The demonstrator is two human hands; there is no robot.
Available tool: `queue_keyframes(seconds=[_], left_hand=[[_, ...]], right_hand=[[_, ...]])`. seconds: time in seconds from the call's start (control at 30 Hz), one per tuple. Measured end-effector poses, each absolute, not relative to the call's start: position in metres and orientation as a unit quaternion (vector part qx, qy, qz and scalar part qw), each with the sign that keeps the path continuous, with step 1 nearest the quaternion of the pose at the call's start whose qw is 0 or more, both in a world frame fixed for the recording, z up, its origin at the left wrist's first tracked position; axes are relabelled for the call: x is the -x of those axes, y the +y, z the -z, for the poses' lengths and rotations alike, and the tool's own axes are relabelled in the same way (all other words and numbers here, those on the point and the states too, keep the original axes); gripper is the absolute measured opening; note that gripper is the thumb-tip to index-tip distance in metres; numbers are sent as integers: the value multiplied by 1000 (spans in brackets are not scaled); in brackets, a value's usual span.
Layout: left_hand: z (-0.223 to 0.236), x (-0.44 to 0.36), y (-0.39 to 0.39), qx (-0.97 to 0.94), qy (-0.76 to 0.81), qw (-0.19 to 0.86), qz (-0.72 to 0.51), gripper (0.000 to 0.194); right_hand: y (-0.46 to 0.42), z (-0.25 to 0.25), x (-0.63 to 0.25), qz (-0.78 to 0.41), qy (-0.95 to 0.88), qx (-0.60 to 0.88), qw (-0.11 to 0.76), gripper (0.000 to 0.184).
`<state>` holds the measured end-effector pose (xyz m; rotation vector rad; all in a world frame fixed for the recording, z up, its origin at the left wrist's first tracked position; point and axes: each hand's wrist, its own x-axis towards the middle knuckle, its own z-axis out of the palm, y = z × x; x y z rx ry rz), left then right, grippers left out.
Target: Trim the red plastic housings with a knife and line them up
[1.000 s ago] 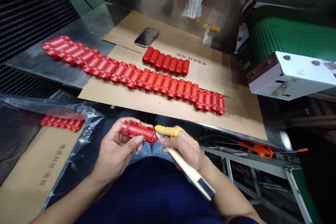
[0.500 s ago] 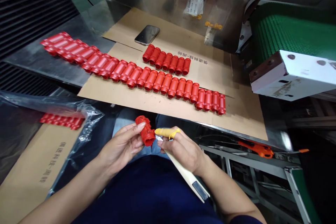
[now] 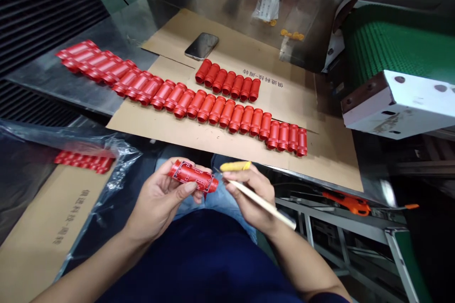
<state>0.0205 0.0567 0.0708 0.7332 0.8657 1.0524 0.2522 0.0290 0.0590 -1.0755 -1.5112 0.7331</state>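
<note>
My left hand (image 3: 159, 199) is closed round a red tube (image 3: 194, 177), its thumb pressing the near side. The tube lies almost level above my lap, and a pale-edged pattern of lines or cut-outs shows on its wall. My right hand (image 3: 254, 194) grips a slim tool with a cream handle (image 3: 263, 202), pen-like. The tool's thin dark tip is close to the tube's right end; whether it touches I cannot tell. A yellow finger cot (image 3: 235, 166) covers my right index finger. Beyond my hands, a long row of red tubes (image 3: 216, 110) crosses the worktop.
A shorter row of red tubes (image 3: 227, 81) and a phone (image 3: 201, 46) lie on cardboard (image 3: 170, 128). At the right stands a green conveyor belt (image 3: 398, 33) with a white metal end (image 3: 405, 104). A plastic-lined box (image 3: 71, 199) at lower left holds red parts (image 3: 83, 160).
The red tube has turned from steeply slanted to nearly level, bringing its patterned side into view. My right hand has shifted slightly right, and the tool's handle has swung up to a flatter angle.
</note>
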Motion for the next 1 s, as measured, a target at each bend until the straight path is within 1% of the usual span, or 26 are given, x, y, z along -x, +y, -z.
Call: queue_keyframes(seconds=[0.13,0.27,0.63,0.87,1.0], left_hand=[[-68,-21,54,-366,407,681,-486,32],[-69,-22,54,-374,408,680,-481,34],[-72,-21,52,-375,392,685,-486,29],[-69,-25,51,-344,368,696,-512,28],[-69,-24,52,-335,361,694,-525,29]], right_hand=[[19,-67,-249,-240,-710,381,541,29],[20,-67,-248,-202,-724,370,547,32],[20,-68,-247,-227,-718,376,540,28],[14,-69,-245,-219,-709,383,550,30],[13,-71,-245,-222,-695,386,564,27]])
